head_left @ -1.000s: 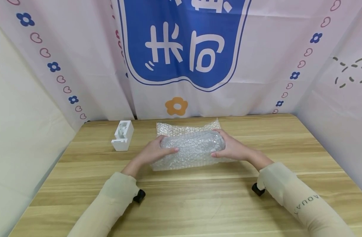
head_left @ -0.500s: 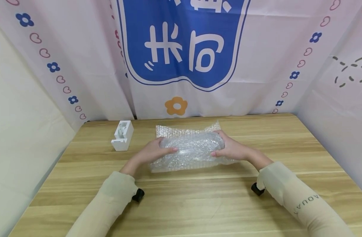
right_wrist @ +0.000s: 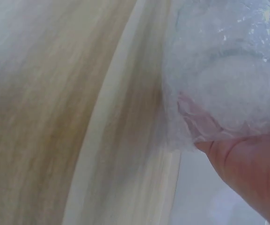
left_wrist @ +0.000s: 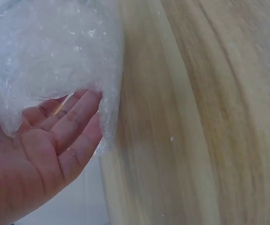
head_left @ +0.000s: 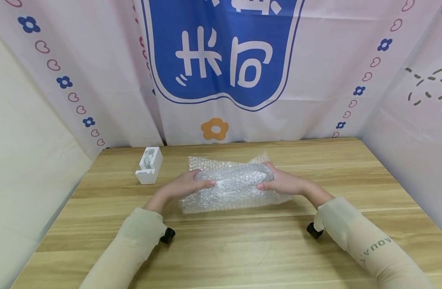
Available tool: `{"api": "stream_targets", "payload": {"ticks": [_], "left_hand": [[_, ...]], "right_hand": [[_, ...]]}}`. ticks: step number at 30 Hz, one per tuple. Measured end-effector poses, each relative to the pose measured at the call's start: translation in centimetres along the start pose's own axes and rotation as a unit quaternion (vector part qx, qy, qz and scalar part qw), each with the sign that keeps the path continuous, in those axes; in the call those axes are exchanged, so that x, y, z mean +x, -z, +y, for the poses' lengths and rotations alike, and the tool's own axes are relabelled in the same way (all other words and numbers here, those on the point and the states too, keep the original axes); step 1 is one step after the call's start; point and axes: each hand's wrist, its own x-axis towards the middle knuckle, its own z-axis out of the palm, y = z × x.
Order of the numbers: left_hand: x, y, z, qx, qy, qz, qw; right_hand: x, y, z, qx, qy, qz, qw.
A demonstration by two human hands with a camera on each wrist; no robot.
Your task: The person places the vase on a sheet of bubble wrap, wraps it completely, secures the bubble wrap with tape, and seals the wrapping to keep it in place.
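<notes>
A bundle of clear bubble wrap, rolled round something long and rounded, lies across the middle of the table. My left hand grips its left end, thumb on the near side. My right hand holds the right end the same way. A loose flap of the wrap spreads behind the roll, and another edge hangs out toward me. In the left wrist view, the fingers reach in under the wrap. In the right wrist view, fingertips show through the cloudy plastic. The wrapped thing itself is hidden by the layers.
A white tape dispenser with a roll of tape stands at the back left of the wooden table. Behind the table hangs a white cloth with a blue emblem, and pale walls flank both sides.
The bundle has rolled slightly toward me between both hands, which have shifted a little nearer. More of the near edge of the bubble wrap spreads out below. The tape dispenser stays put.
</notes>
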Motion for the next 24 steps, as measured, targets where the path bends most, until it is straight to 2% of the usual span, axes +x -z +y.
{"api": "stream_targets", "payload": {"ticks": [9,18,21,24], "left_hand": [[0.02,0.29,-0.17,0.022,-0.004,-0.013,0.9997],[0.05,0.36,0.17,0.002,-0.021,-0.014,0.9997],[0.05,0.26,0.15,-0.006,-0.037,0.007,0.9993],[-0.01,0.20,0.27,-0.005,-0.060,0.047,0.9971]], "right_hand": [[-0.06,0.09,-0.25,0.005,-0.029,-0.024,0.999],[0.04,0.26,-0.31,0.000,-0.042,-0.026,0.999],[0.13,0.29,-0.24,-0.004,-0.042,-0.028,0.999],[0.16,0.35,-0.27,-0.005,-0.041,-0.031,0.999]]}}
